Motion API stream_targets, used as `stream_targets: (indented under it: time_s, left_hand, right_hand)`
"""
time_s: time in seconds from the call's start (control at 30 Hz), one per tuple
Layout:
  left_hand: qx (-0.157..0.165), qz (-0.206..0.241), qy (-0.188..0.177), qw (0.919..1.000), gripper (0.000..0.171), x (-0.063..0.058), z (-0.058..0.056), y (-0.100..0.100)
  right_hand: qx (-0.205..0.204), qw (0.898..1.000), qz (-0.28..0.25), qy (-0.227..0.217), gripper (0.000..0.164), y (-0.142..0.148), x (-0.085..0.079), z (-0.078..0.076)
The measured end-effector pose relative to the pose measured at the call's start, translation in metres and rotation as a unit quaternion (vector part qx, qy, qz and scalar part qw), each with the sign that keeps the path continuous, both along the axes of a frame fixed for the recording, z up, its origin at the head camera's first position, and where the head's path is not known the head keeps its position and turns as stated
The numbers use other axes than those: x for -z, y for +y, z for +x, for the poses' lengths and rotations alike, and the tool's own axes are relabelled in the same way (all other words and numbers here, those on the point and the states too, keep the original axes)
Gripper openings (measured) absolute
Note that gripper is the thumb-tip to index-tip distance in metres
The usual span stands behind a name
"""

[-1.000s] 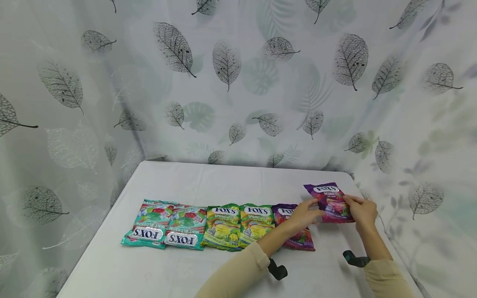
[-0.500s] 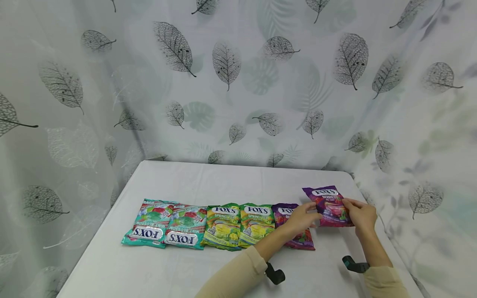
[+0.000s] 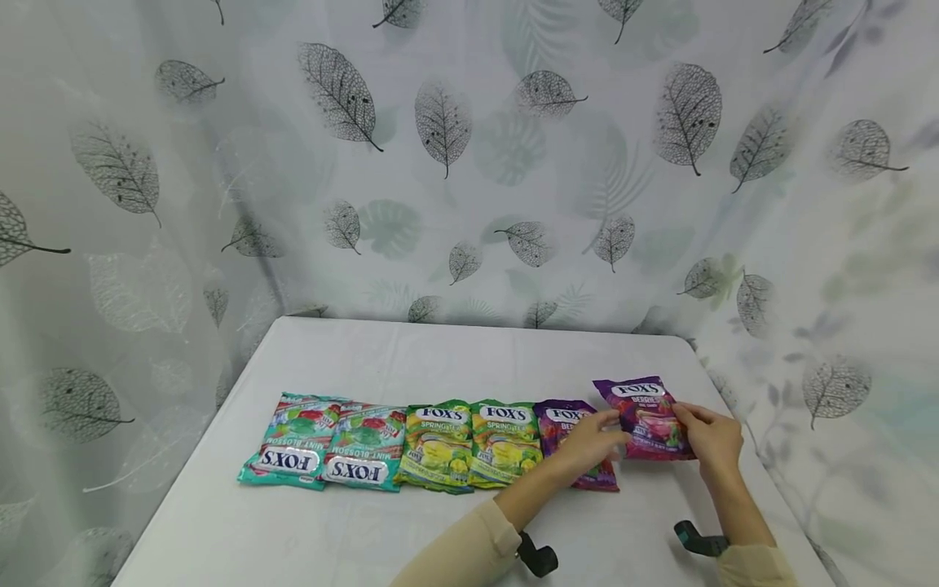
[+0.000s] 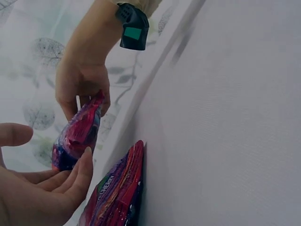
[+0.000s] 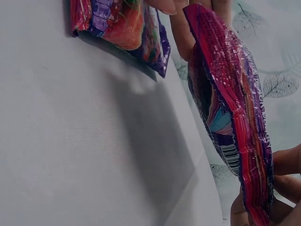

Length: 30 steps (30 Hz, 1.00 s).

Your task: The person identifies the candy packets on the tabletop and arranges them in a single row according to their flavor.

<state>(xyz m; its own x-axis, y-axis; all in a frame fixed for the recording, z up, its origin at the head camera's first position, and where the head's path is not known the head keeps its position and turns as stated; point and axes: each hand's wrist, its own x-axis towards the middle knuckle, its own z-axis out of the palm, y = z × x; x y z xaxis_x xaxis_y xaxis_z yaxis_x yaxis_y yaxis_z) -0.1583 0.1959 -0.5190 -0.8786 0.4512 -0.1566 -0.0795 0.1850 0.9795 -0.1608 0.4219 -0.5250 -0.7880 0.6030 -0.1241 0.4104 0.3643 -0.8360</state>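
My right hand [image 3: 711, 439] grips the right edge of a purple bag of Fox's Berries candy [image 3: 649, 420], tilted above the table's right side. Its pinch on the bag's end shows in the right wrist view, where the bag [image 5: 235, 108] stands edge-on with its crimped seam. At the other edge is my left hand [image 3: 591, 444]. The left wrist view shows its fingers fairly straight against the bag [image 4: 77, 139], with the thumb held apart. Below the left hand lies a second purple Berries bag [image 3: 561, 422], partly covered by that hand.
Leftward from the lying purple bag runs a row: two yellow-green Spring Tea bags [image 3: 506, 444] [image 3: 438, 448], then two teal Mint Blossom bags [image 3: 367, 444] [image 3: 297, 436] turned upside down. They rest on a white table [image 3: 440, 359]. A leaf-print curtain [image 3: 469, 204] hangs behind.
The held purple bag and the right hand have come down slightly toward the near side. The left hand has dropped with them. The row of bags has not moved.
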Motion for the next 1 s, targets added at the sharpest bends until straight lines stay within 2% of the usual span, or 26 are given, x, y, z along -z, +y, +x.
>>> stream_targets:
  time_s: [0.5,0.73,1.0]
  left_hand:
    - [0.002,-0.023,0.033,0.9992,0.059,0.005,0.006,-0.007]
    - [0.012,0.004,0.009,0.9999,0.059,0.007,0.006,-0.009]
    - [0.014,0.010,0.007,0.9998,0.057,0.008,0.007,-0.010]
  right_hand:
    - [-0.003,1.000,-0.001,0.006,0.056,-0.005,0.006,0.011]
    - [0.000,1.000,-0.012,0.003,0.055,-0.009,0.005,0.015]
    - [0.003,1.000,-0.016,-0.006,0.056,-0.009,0.010,0.019]
